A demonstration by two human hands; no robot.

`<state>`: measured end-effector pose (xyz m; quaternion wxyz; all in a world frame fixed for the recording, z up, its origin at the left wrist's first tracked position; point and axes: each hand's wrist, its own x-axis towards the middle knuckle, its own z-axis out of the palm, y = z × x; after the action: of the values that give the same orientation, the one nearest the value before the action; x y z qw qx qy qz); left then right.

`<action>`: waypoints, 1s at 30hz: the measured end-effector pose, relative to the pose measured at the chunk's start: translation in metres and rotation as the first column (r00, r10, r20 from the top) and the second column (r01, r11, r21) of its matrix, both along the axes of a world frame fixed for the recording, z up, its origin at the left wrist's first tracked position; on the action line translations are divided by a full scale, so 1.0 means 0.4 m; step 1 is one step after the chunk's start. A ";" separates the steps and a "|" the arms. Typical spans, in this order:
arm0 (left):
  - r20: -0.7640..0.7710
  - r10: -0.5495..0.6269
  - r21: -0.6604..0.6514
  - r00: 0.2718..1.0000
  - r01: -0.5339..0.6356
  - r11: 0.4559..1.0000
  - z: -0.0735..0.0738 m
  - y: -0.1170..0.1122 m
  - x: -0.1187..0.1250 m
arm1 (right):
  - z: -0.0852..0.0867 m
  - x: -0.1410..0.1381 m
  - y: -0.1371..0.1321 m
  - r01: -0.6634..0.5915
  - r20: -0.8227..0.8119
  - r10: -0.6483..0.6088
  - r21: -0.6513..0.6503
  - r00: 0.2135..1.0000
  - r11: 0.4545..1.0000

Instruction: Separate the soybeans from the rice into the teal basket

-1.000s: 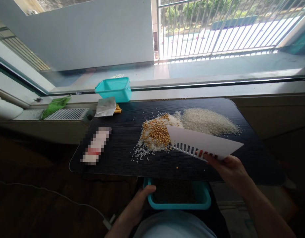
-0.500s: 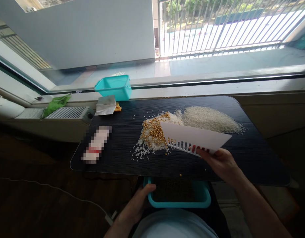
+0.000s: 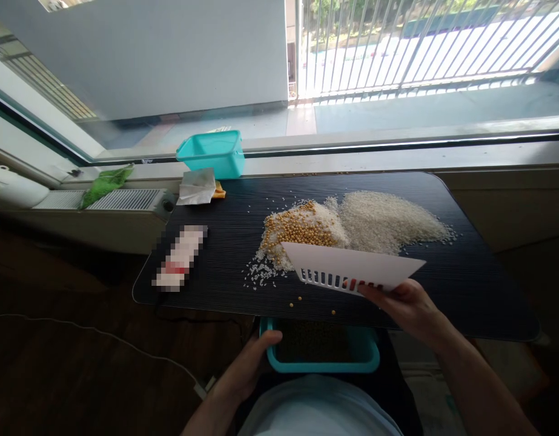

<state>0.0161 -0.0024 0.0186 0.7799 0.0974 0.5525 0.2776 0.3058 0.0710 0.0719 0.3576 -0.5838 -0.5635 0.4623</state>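
My right hand (image 3: 409,306) grips a white slotted plastic scoop (image 3: 352,268) by its near edge, tilted over the black table (image 3: 215,242). The scoop's far edge sits just in front of a mixed heap of yellow beans (image 3: 295,225) and rice. A larger pile of plain white rice (image 3: 390,221) lies to the right of the beans. My left hand (image 3: 249,366) holds the left rim of a teal tray (image 3: 365,360) below the table's near edge; the tray holds dark-looking grains. A few loose beans (image 3: 301,298) lie near the table edge.
A second teal tub (image 3: 212,153) stands on the window ledge at the back, with a folded white paper (image 3: 197,186) beside it. A blurred white-and-red packet (image 3: 180,257) lies on the table's left. A green cloth (image 3: 104,181) rests on the radiator. A white cable (image 3: 102,339) crosses the floor.
My right hand has drawn the scoop back toward me and to the left, uncovering more of the bean heap. A few beans have rolled toward the near edge. My left hand stays on the tray.
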 end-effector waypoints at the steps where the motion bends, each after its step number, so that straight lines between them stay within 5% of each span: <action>1: -0.006 -0.008 0.000 1.000 0.008 1.000 0.004 0.002 0.001 | -0.005 -0.009 0.000 -0.025 -0.002 0.025 0.004 1.000 1.000; 11: 0.006 0.010 -0.025 1.000 -0.010 1.000 0.010 -0.004 -0.017 | 0.027 -0.034 -0.026 -0.265 -0.005 0.265 -0.056 0.964 0.963; 19: 0.005 -0.013 -0.009 1.000 0.013 1.000 0.018 -0.002 0.002 | -0.002 0.088 -0.093 0.126 -0.041 -0.130 -0.076 0.991 0.989; 25: 0.022 -0.019 -0.012 1.000 0.019 1.000 0.010 0.002 0.016 | -0.019 0.081 -0.136 0.006 0.002 -0.006 -0.105 1.000 0.994; 30: -0.004 -0.021 -0.017 1.000 0.021 1.000 -0.004 -0.001 0.007 | -0.029 0.038 -0.066 0.180 -0.007 -0.180 0.034 0.984 0.983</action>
<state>0.0189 -0.0027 0.0171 0.7825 0.0971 0.5553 0.2645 0.3209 0.0447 0.0602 0.4091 -0.6250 -0.5158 0.4195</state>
